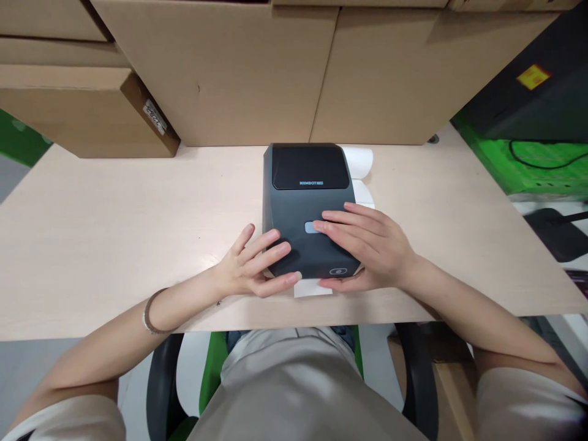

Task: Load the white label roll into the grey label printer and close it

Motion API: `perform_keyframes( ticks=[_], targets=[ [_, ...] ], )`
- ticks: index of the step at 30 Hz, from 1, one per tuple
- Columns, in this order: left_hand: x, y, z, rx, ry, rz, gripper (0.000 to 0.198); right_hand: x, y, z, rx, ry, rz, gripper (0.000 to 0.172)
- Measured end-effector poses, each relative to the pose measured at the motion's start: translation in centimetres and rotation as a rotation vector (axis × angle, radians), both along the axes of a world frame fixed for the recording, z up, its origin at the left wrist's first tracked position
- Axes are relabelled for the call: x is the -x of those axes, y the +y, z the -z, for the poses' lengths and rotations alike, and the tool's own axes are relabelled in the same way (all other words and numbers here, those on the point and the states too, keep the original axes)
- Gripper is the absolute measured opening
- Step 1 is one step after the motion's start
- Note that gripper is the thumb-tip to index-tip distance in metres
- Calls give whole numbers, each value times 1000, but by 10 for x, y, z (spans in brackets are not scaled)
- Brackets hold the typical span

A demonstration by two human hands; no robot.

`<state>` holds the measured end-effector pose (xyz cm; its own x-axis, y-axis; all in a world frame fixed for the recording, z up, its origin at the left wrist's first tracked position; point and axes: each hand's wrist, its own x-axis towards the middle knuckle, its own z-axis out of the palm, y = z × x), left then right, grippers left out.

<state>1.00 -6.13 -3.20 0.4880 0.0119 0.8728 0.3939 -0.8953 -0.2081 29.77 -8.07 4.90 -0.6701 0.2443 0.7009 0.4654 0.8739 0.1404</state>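
A dark grey label printer (305,190) stands in the middle of the light wooden table (114,226). My left hand (250,264) rests against its front left corner, fingers stretched out along the casing. My right hand (367,242) lies flat on its top front, fingertips on a small grey button (311,227). A white label (312,288) sticks out from the printer's front slot, under my hands. A bracelet (149,312) is on my left wrist.
Large cardboard boxes (239,73) stand along the back of the table, with a smaller box (92,110) at the left. A roll of white paper (358,162) lies behind the printer. A green bin (537,165) with a black cable sits at right.
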Motion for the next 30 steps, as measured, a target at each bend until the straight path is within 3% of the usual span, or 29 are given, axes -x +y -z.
perform_keyframes(
  ticks=[4, 6, 8, 10, 12, 16, 18, 22, 25, 30],
  targets=[
    [14, 0, 38, -20, 97, -23, 79, -15, 3, -5, 55, 16, -28, 82],
    [23, 0, 53, 98, 267, -27, 89, -22, 10, -17, 67, 78, -26, 73],
    [28, 2, 58, 112, 319, 46, 89, -25, 22, -34, 51, 170, -18, 69],
    [30, 6, 50, 32, 225, 132, 80, -25, 37, -54, 11, 255, 4, 67],
    [27, 12, 32, -3, 101, 127, 78, -22, 55, -70, 2, 329, 23, 59],
    [19, 27, -5, 278, 106, -1, 116, -15, 92, -91, 75, 418, 78, 44],
    [16, 32, -15, 400, 180, 8, 125, -12, 108, -97, 61, 444, 128, 48],
    [16, 36, -19, 475, 307, 63, 123, -3, 136, -107, 110, 454, 214, 66],
    [18, 36, -20, 476, 339, 58, 120, 3, 161, -115, 253, 508, 341, 55],
    [17, 37, -25, 433, 348, 45, 117, 6, 198, -127, 426, 587, 352, 53]
  ],
)
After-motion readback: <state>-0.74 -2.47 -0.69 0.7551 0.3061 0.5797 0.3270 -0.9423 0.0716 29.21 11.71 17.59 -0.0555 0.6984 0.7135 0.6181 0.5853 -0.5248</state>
